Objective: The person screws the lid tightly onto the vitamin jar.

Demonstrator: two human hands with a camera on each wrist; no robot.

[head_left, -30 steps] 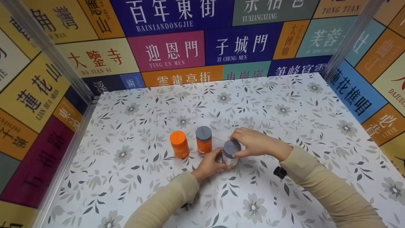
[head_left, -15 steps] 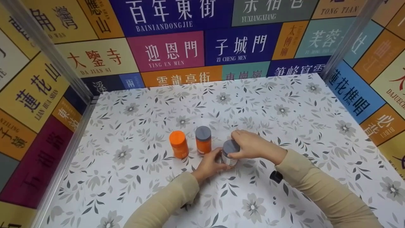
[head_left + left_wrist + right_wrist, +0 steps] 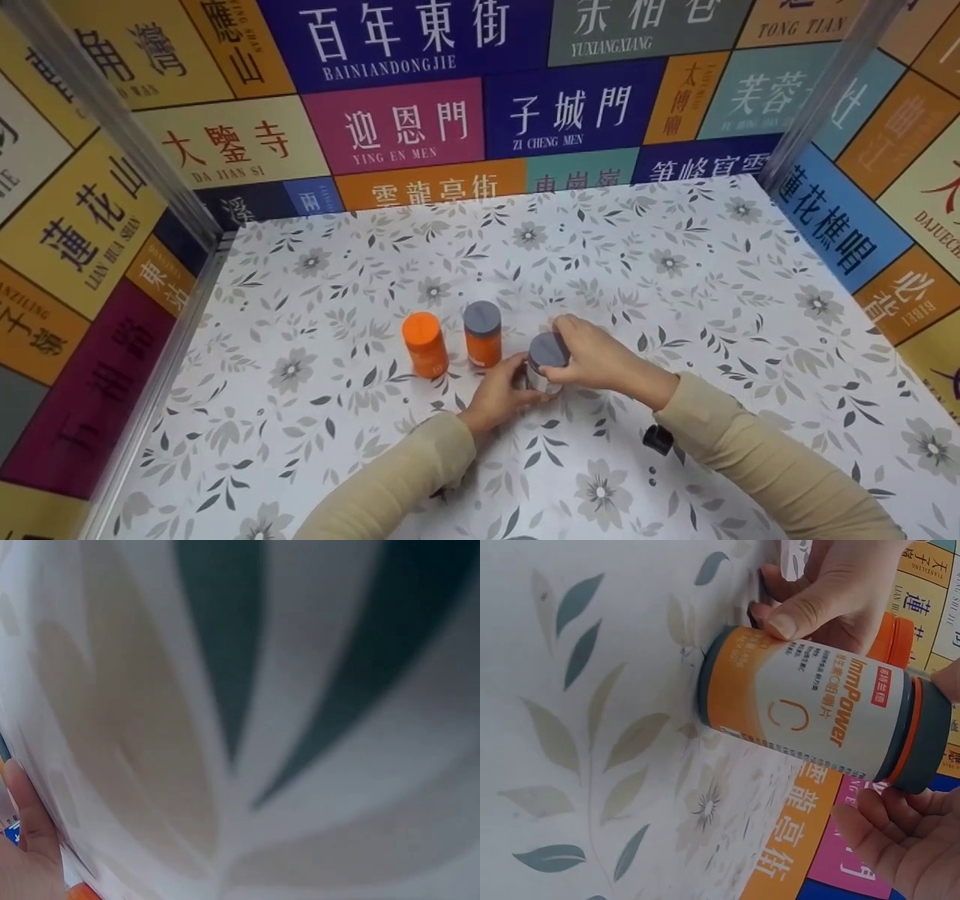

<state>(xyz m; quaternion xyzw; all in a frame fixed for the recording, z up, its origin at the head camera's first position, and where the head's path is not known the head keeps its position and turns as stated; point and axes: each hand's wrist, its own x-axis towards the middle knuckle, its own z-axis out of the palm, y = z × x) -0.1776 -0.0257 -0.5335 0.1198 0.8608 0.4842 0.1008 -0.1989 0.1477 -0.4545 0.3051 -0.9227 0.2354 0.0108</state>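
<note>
A vitamin bottle point(image 3: 802, 705) with a white and orange label stands upright on the table in front of me. My left hand point(image 3: 501, 394) grips its lower body, thumb lying across the label in the right wrist view. On top is a dark grey cap point(image 3: 549, 350), which my right hand point(image 3: 600, 360) holds between thumb and fingers. An orange ring point(image 3: 906, 731) shows between cap and body. The left wrist view catches mostly tablecloth, with part of the left hand point(image 3: 30, 840) at its lower left edge.
To the left stand an orange bottle with a grey cap point(image 3: 483, 334) and an all-orange bottle point(image 3: 425, 345). The tablecloth point(image 3: 360, 450) has a grey floral print. Panels with large lettering point(image 3: 397, 124) wall in the back and both sides.
My right hand has turned around the cap, its wrist coming lower and a little left. The left hand stays on the bottle, and the other bottles have not moved.
</note>
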